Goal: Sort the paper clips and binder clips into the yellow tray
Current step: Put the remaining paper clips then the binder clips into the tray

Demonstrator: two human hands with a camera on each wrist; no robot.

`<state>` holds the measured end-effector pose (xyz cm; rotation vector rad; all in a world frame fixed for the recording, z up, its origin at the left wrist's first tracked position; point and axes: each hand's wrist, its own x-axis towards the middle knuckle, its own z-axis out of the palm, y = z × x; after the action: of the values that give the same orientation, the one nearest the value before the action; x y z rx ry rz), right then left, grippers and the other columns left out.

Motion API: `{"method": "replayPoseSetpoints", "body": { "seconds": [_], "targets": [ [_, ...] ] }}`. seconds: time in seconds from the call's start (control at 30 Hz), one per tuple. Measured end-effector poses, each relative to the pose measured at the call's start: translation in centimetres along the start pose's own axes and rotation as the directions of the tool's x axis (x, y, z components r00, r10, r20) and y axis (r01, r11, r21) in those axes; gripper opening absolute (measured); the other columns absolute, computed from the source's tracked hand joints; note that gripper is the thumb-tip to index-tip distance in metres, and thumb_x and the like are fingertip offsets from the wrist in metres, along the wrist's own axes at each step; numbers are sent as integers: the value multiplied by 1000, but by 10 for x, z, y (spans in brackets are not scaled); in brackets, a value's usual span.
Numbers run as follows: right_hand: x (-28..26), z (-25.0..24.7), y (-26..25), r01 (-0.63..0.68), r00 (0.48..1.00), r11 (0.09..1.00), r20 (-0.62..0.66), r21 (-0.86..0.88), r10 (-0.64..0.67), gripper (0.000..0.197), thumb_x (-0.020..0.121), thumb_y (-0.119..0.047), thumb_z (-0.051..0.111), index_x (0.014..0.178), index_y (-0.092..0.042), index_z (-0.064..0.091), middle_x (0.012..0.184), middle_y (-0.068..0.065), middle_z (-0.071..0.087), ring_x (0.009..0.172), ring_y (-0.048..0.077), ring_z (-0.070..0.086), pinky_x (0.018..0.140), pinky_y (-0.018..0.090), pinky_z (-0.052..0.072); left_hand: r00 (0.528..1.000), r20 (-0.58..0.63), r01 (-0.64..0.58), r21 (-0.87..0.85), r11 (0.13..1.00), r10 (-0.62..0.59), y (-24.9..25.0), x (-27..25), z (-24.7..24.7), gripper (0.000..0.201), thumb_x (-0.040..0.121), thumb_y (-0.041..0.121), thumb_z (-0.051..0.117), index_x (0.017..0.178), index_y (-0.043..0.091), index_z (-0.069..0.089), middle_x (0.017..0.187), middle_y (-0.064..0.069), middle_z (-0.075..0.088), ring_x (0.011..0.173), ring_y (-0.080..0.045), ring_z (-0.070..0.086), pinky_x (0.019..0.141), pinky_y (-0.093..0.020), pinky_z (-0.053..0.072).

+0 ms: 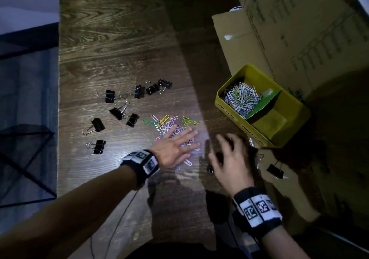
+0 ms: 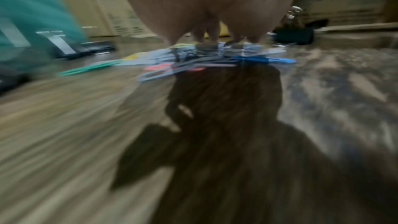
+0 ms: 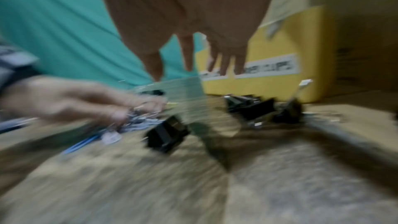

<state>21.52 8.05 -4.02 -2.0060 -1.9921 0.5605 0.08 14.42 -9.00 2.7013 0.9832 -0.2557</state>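
A pile of coloured paper clips lies on the dark wood table. My left hand lies flat on that pile with straight, spread fingers; in the blurred left wrist view the fingertips touch the paper clips. My right hand hovers just right of it, fingers loosely spread, holding nothing I can see. A black binder clip lies by its thumb, and another binder clip rests on cardboard. Several more binder clips are scattered to the left. The yellow tray holds paper clips in its far compartment.
Large cardboard boxes stand behind and right of the tray. A flat cardboard sheet lies at the right front. The table's left edge borders a black wire frame. A thin cable runs under my left forearm.
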Motion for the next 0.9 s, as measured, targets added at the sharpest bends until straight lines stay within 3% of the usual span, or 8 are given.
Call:
{"method": "replayPoseSetpoints", "body": {
  "seconds": [0.1, 0.2, 0.3, 0.43, 0.57, 0.7, 0.8, 0.9],
  "targets": [
    [-10, 17, -11, 252, 943, 966, 210, 65, -260, 39, 77, -36, 66, 111, -17, 61, 119, 8, 49, 111, 26, 49, 94, 39, 47, 971, -89, 213, -122, 970, -224, -27, -12, -4, 57, 91, 53, 26, 143, 29, 27, 154, -4, 20, 142, -21, 15, 112, -57, 15],
    [-15, 31, -1, 278, 917, 961, 296, 2, -266, 22, 71, -24, 68, 92, -21, 63, 101, 2, 53, 95, 25, 54, 77, 40, 52, 885, 69, 464, -209, 861, -460, -44, -11, -7, 69, 88, 66, 11, 147, 30, 7, 156, -2, -5, 143, -16, -9, 115, -48, -3],
    [-17, 30, 19, 164, 946, 985, 291, -44, -145, 20, 74, -16, 62, 90, -26, 57, 99, -1, 51, 93, 22, 52, 77, 39, 50, 874, 138, 485, -187, 854, -466, -38, -10, -2, 69, 89, 63, 6, 147, 26, 3, 156, -3, -9, 142, -19, -15, 114, -44, -8],
    [-14, 13, 16, 31, 958, 990, 286, -136, 9, 19, 77, -26, 60, 95, -29, 57, 106, -3, 48, 99, 22, 52, 75, 43, 51, 932, 119, 360, -233, 903, -341, -8, -26, 10, 80, 82, 66, -9, 147, 20, 1, 153, -2, -10, 140, -19, -15, 116, -46, -1],
    [10, 7, -25, 211, 952, 974, 244, -81, -186, 58, 69, -34, 75, 120, -13, 56, 121, 12, 50, 115, 31, 49, 96, 47, 45, 930, 71, 365, -286, 886, -361, -1, -10, -2, 70, 89, 61, 7, 147, 22, -1, 153, 3, -9, 141, -13, -10, 117, -46, 1],
    [59, 19, -52, 179, 884, 980, 451, -92, -119, 117, 67, -53, 75, 149, -9, 6, 158, 14, 3, 146, 28, 0, 118, 48, 7, 856, 99, 513, -276, 813, -507, -28, 30, -25, 61, 97, 47, 22, 147, 25, -4, 155, 0, -14, 142, -17, -13, 113, -46, -7],
    [81, 32, -52, 212, 808, 967, 583, -140, -92, 129, 64, -64, 71, 149, -10, -9, 157, 8, -16, 145, 25, -14, 116, 48, -2, 799, 186, 601, -249, 759, -572, -37, 21, -17, 63, 96, 51, 15, 147, 22, -8, 153, -4, -20, 141, -20, -17, 112, -43, -9],
    [72, 42, -42, 304, 760, 938, 636, -164, -135, 128, 64, -68, 68, 149, -10, -8, 157, 7, -18, 144, 26, -17, 117, 49, -1, 828, 158, 558, -317, 767, -538, -22, -5, 0, 69, 92, 57, 7, 145, 16, -9, 150, -6, -24, 138, -20, -23, 114, -40, -10]
  ]
}}
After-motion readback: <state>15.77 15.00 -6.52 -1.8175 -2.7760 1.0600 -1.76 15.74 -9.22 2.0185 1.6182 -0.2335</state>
